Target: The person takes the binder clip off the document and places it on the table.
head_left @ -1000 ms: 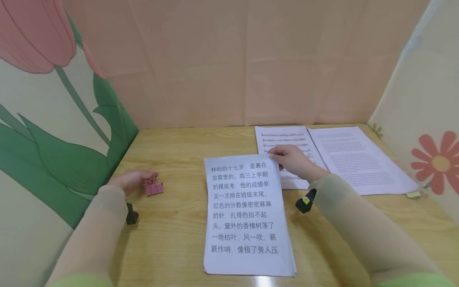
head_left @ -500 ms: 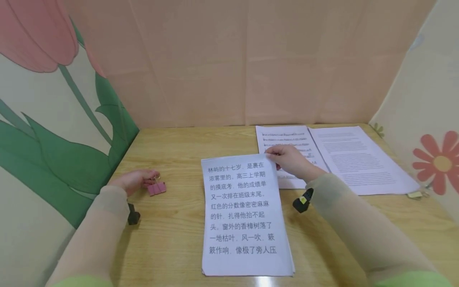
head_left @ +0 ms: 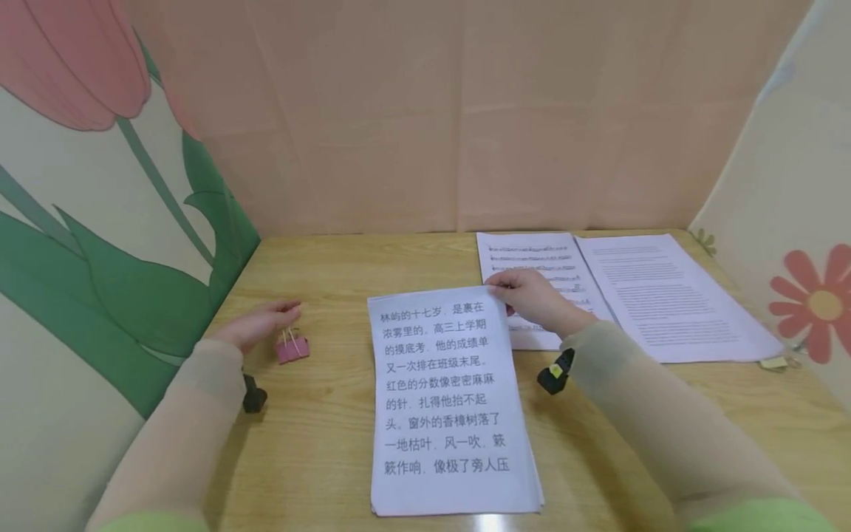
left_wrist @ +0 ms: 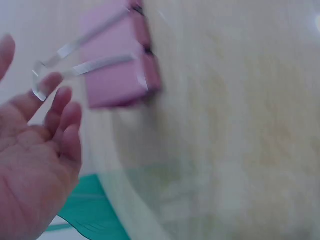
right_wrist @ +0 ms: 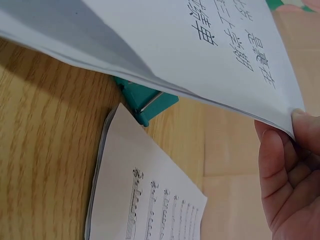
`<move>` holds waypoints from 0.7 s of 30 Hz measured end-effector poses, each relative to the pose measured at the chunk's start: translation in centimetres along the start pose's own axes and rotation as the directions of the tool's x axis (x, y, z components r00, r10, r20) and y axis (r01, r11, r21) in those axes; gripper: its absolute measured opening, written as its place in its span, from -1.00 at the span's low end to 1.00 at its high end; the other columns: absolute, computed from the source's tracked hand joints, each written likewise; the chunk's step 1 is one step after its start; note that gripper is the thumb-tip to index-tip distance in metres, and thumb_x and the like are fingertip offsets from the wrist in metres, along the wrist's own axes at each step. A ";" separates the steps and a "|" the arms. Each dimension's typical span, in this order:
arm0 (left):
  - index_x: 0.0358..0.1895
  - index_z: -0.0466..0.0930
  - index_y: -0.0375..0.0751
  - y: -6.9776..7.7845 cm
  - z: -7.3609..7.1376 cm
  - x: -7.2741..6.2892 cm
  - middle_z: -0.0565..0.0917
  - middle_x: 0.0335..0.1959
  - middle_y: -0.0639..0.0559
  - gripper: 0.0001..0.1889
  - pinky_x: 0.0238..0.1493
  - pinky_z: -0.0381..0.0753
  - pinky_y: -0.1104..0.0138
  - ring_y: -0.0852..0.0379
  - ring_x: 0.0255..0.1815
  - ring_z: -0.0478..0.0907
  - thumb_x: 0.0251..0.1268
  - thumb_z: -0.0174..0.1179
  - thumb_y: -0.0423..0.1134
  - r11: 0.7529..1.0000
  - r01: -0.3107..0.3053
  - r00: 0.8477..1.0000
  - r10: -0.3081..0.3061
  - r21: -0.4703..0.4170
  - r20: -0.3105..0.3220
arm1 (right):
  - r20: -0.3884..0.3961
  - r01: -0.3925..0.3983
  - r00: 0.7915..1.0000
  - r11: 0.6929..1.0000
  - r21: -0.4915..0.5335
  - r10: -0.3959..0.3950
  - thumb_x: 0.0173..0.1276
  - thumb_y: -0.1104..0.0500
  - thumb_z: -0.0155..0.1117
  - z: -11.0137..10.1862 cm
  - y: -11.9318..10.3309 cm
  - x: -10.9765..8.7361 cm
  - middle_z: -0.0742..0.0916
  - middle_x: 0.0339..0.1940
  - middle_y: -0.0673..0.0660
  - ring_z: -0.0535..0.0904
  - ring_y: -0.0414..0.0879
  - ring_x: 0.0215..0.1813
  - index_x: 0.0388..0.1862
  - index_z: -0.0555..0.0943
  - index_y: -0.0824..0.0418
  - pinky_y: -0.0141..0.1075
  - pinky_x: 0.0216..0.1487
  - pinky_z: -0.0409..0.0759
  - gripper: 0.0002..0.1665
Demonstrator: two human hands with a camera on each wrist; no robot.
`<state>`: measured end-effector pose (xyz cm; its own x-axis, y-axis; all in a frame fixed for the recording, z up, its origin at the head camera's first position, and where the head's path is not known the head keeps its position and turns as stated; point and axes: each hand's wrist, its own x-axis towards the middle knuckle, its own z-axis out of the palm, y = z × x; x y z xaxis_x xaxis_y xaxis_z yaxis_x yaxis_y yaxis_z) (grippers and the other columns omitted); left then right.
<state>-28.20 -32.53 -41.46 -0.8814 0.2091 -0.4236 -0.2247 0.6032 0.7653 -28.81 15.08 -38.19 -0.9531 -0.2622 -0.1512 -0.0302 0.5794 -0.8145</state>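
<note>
My left hand is at the left of the wooden table, beside a pink binder clip with its wire handles pointing up. In the left wrist view, a fingertip touches the end of a handle, while the thumb stands apart from it. My right hand pinches the top right corner of a stack of printed sheets between thumb and fingers. That corner is lifted in the right wrist view. Partly hidden beneath the sheets there, a teal binder clip shows.
Sheet music lies behind the right hand, next to more printed pages. A pale yellow clip is at their right corner. Walls with painted flowers stand at both sides of the table.
The left thumb and fingers have spread from their hold on the pink binder clip, and the hand has risen slightly. The right hand and its sheets have shifted slightly left in view.
</note>
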 end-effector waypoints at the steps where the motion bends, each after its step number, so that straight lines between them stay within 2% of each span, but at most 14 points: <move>1: 0.53 -0.02 -0.17 0.3 0.1 0.1 0.00 0.51 -0.27 -0.18 0.39 -0.12 -0.22 -0.30 0.49 -0.11 0.39 -0.03 0.24 0.999 -0.043 0.999 0.043 0.025 -0.016 | 0.002 -0.001 1.000 1.000 0.001 0.001 0.52 0.10 0.04 0.1 -0.1 0.1 0.69 -0.11 0.13 0.57 0.04 -0.17 0.06 0.60 0.15 0.01 0.00 0.52 -0.71; 4: 0.46 0.12 -0.27 1.5 0.6 0.2 0.20 0.42 -0.30 -0.31 0.37 0.09 -0.16 -0.28 0.42 0.13 0.47 -0.04 0.11 0.983 -0.150 0.985 0.158 0.109 -0.068 | 0.012 0.008 1.000 1.000 0.011 -0.008 0.51 0.10 0.04 0.5 -0.2 0.3 0.70 -0.12 0.13 0.59 0.03 -0.18 0.05 0.61 0.16 0.04 -0.01 0.53 -0.72; 6: 0.43 0.20 -0.26 2.5 1.3 0.3 0.28 0.38 -0.28 -0.35 0.35 0.16 -0.14 -0.25 0.39 0.20 0.46 -0.02 0.10 0.975 -0.178 0.979 0.189 0.133 -0.077 | 0.020 0.010 1.000 1.000 0.014 -0.011 0.51 0.11 0.04 0.7 -0.5 0.4 0.70 -0.12 0.13 0.59 0.03 -0.19 0.05 0.61 0.17 0.05 -0.01 0.52 -0.72; 9: 0.41 0.26 -0.16 4.1 2.8 0.4 0.35 0.36 -0.19 -0.35 0.34 0.21 -0.12 -0.20 0.37 0.26 0.41 0.00 0.16 0.977 -0.172 0.981 0.181 0.126 -0.067 | 0.027 0.020 0.999 1.000 0.002 -0.020 0.52 0.12 0.03 1.2 -0.9 0.6 0.70 -0.14 0.14 0.57 0.03 -0.21 0.06 0.61 0.18 0.04 -0.03 0.52 -0.71; 11: 0.40 0.28 -0.07 4.9 3.8 0.2 0.37 0.35 -0.12 -0.36 0.34 0.21 -0.12 -0.17 0.36 0.26 0.39 0.01 0.20 0.988 -0.137 0.987 0.143 0.075 -0.068 | 0.028 0.023 0.999 1.000 -0.007 -0.023 0.52 0.13 0.03 1.6 -1.2 0.8 0.70 -0.16 0.13 0.57 0.03 -0.21 0.03 0.62 0.17 0.03 -0.04 0.53 -0.72; 14: 0.33 0.34 0.02 6.0 5.1 -0.3 0.40 0.29 -0.04 -0.40 0.26 0.31 -0.05 -0.10 0.31 0.28 0.35 0.03 0.24 0.992 -0.119 0.983 0.124 0.047 -0.134 | 0.036 0.041 0.999 0.999 -0.022 -0.040 0.52 0.13 0.04 2.4 -1.8 1.4 0.71 -0.19 0.12 0.57 0.01 -0.23 0.01 0.63 0.16 0.00 -0.08 0.53 -0.73; 16: 0.25 0.39 0.03 6.7 5.8 -1.0 0.41 0.20 -0.02 -0.48 0.12 0.40 0.02 -0.07 0.21 0.32 0.36 0.05 0.21 0.987 -0.146 0.967 0.155 0.060 -0.203 | 0.046 0.061 0.997 0.998 -0.027 -0.060 0.52 0.13 0.04 3.0 -2.1 1.9 0.72 -0.20 0.11 0.59 0.00 -0.24 -0.02 0.64 0.16 -0.01 -0.09 0.55 -0.74; 17: 0.19 0.42 0.02 7.1 6.2 -1.3 0.41 0.13 -0.03 -0.53 0.04 0.43 0.07 -0.06 0.14 0.34 0.36 0.06 0.19 0.979 -0.176 0.951 0.196 0.105 -0.238 | 0.054 0.070 0.996 0.997 -0.025 -0.068 0.52 0.13 0.05 3.3 -2.3 2.3 0.72 -0.20 0.10 0.60 0.00 -0.24 -0.02 0.64 0.16 -0.02 -0.08 0.56 -0.74; 19: 0.08 0.48 -0.03 8.0 7.0 -2.0 0.43 -0.01 -0.03 -0.64 -0.09 0.43 0.16 -0.03 0.00 0.37 0.37 0.12 0.09 0.942 -0.257 0.910 0.312 0.217 -0.272 | 0.069 0.087 0.994 0.996 -0.019 -0.085 0.51 0.14 0.05 3.9 -2.6 3.0 0.72 -0.19 0.10 0.62 -0.01 -0.23 -0.02 0.64 0.17 -0.04 -0.07 0.58 -0.74; 21: -0.04 0.53 -0.03 8.9 8.1 -2.8 0.45 -0.11 0.02 -0.77 -0.15 0.45 0.20 0.03 -0.10 0.38 0.37 0.17 -0.03 0.884 -0.331 0.876 0.418 0.329 -0.240 | 0.081 0.090 0.993 0.996 -0.010 -0.089 0.51 0.15 0.05 4.4 -2.8 3.7 0.72 -0.18 0.10 0.64 -0.02 -0.22 -0.01 0.64 0.18 -0.06 -0.06 0.60 -0.75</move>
<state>-24.31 -21.50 -37.38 -0.9660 0.2502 0.0648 0.2299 0.7177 0.6574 -30.90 9.04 -38.93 -0.9191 -0.3741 -0.1234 -0.1183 0.5609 -0.8194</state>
